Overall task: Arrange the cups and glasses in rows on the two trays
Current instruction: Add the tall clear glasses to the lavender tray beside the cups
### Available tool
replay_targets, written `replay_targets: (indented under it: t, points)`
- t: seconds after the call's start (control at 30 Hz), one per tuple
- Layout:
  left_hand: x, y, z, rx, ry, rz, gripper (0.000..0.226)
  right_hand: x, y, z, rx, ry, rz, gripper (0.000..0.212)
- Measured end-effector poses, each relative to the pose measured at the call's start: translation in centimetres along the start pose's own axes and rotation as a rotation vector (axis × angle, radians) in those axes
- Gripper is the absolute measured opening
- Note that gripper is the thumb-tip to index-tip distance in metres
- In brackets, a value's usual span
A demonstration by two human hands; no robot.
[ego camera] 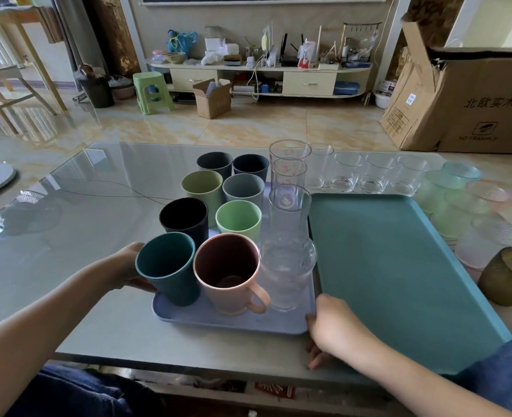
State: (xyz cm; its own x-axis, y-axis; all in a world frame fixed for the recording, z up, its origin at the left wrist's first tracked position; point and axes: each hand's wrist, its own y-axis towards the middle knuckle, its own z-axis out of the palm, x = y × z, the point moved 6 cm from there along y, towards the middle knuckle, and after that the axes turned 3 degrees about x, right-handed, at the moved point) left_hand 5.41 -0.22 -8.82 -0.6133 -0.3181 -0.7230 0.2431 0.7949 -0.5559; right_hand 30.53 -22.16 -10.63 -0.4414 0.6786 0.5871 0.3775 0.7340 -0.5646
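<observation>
Roughly halfway, I judge: the lavender tray (233,325) is filled with cups and tall glasses in rows, my left hand (125,267) wrapped around the teal cup (167,273). My right hand (334,326), fingers curled, grips the teal tray (399,266), bare; clear tumblers (369,176) wait beyond it.

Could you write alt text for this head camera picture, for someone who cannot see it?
A person's hands grip a lavender tray crowded with coloured cups and clear glasses: the left hand at its left edge, the right hand at its near right corner. Beside it lies a bare teal tray, with more glasses waiting on the table.
</observation>
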Motion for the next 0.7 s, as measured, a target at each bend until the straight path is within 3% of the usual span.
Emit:
replay_targets:
  t: [0.33, 0.7]
  points:
    - [0.0, 2.7, -2.8, -0.069, -0.01, -0.018, 0.014, 2.8, 4.5, 0.6, -0.127, 0.01, -0.013, 0.033]
    - [0.2, 6.6, -7.3, -0.146, -0.139, 0.027, 0.018, 8.5, 7.8, 1.2, -0.059, 0.019, -0.019, 0.022]
